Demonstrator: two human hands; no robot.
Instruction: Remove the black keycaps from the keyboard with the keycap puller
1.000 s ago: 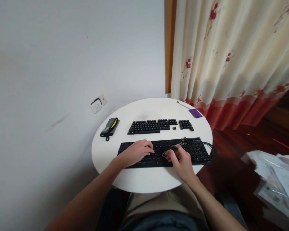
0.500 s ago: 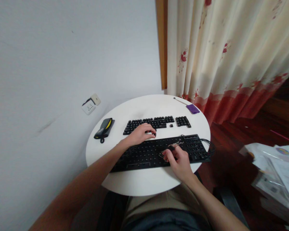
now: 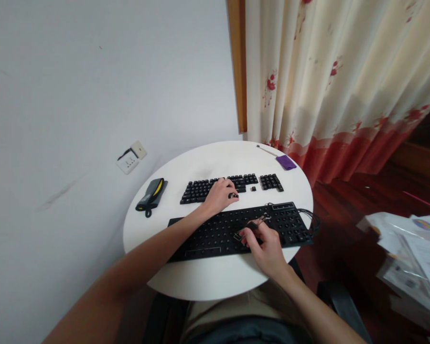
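Observation:
My left hand (image 3: pixel 220 197) is closed over the near edge of the loose keycaps, its fingertips around a black keycap (image 3: pixel 232 195). Rows of loose black keycaps (image 3: pixel 195 191) lie behind it on the white table, with a separate number-pad block (image 3: pixel 271 182) to the right. In front lies a black keyboard (image 3: pixel 215 234) stripped of its keycaps, its switches showing. My right hand (image 3: pixel 267 246) is over the keyboard's middle right, closed around a keycap puller (image 3: pixel 251 226) with a dark grip and thin wire loops. My left forearm crosses the keyboard's left end.
A grey pouch with a yellow strip (image 3: pixel 151 194) lies at the table's left. A purple cloth piece (image 3: pixel 285 162) and a thin brush-like stick (image 3: pixel 267 151) lie at the back right. A cable (image 3: pixel 310 219) loops off the keyboard's right end. White bags and papers (image 3: pixel 408 253) are at right.
My left hand has moved to the right along the loose keycaps, with the dark keycap at its fingertips. My right hand stays nearly in place with the puller. The view has shifted slightly.

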